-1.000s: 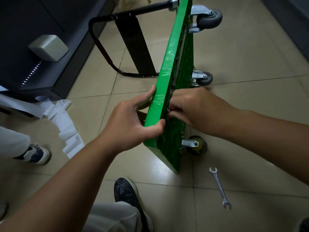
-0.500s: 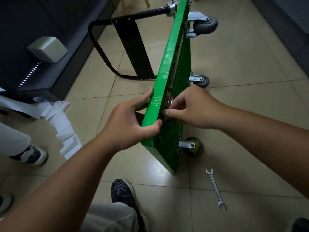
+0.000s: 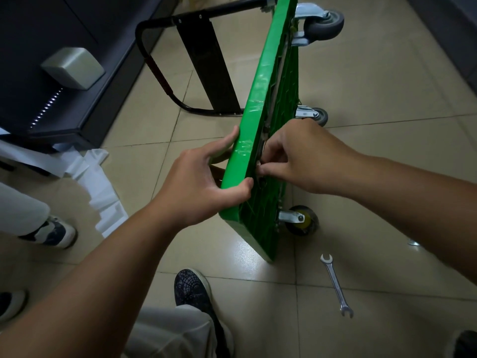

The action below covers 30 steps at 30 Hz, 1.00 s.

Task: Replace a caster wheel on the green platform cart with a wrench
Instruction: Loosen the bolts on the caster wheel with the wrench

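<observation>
The green platform cart (image 3: 260,104) stands tipped on its long edge on the tiled floor (image 3: 374,86), its ribbed underside facing the right hand. The left hand (image 3: 204,184) grips the cart's upper rim, thumb curled over the edge toward the underside and fingers behind the deck. The right hand (image 3: 299,156) sits just across the rim from the left, its thumb and fingers curled and pinching a small metal part (image 3: 259,164) set in the underside; what the part is cannot be told. Below the right hand a caster wheel with a yellow hub (image 3: 302,220) touches the floor, and just beyond its knuckles is a small grey caster (image 3: 318,115). A larger grey caster (image 3: 324,24) is far above both hands. The wrench (image 3: 335,282) lies flat on the floor, well below the right hand and apart from the cart. The black handle (image 3: 154,63) juts out beyond the left hand. A dark patterned shoe (image 3: 192,288) is under the left forearm
</observation>
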Motion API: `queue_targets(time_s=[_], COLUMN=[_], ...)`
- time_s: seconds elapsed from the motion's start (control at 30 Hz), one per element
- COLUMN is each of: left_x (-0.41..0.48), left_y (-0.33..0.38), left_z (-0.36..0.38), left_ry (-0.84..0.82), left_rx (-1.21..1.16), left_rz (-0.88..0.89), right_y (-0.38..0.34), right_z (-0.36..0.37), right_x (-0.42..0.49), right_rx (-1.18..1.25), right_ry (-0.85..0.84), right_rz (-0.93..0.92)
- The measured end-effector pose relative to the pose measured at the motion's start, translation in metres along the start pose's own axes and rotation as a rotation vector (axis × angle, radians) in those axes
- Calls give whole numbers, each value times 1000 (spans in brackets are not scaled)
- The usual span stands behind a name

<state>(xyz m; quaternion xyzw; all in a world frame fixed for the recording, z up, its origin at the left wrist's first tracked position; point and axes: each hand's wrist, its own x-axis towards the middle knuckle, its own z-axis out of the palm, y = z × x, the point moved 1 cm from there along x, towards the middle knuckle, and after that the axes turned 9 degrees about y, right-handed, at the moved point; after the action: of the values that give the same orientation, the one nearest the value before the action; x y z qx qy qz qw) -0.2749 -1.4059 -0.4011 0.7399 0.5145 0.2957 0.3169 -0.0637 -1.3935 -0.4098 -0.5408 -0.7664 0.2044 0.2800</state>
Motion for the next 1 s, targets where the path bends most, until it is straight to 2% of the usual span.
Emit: queue_targets(time_s=[0.13,0.23,0.3,0.63,0.83,1.0], left_x=[0,0,0,1,1,0], left_y=[1,1,1,1,1,1], left_z=[1,0,-1,0,-1,0], left_ry=[9,11,7,-2,8,-1], left_rx=[0,4,-2,-33,-8,-30], left_rz=[2,6,1,0,10,-2], right_y=[-7,-7,-4,9,4,4], right_z=[12,21,23,15,8,11], right_x=[-9,-19,-20,-19,-9,-12], right_rx=[-317,-351,-313,105,-13,-20], right_ry=[140,234,259,229,110,149], right_rz=[-374,-519,-489,-40,-54,-86])
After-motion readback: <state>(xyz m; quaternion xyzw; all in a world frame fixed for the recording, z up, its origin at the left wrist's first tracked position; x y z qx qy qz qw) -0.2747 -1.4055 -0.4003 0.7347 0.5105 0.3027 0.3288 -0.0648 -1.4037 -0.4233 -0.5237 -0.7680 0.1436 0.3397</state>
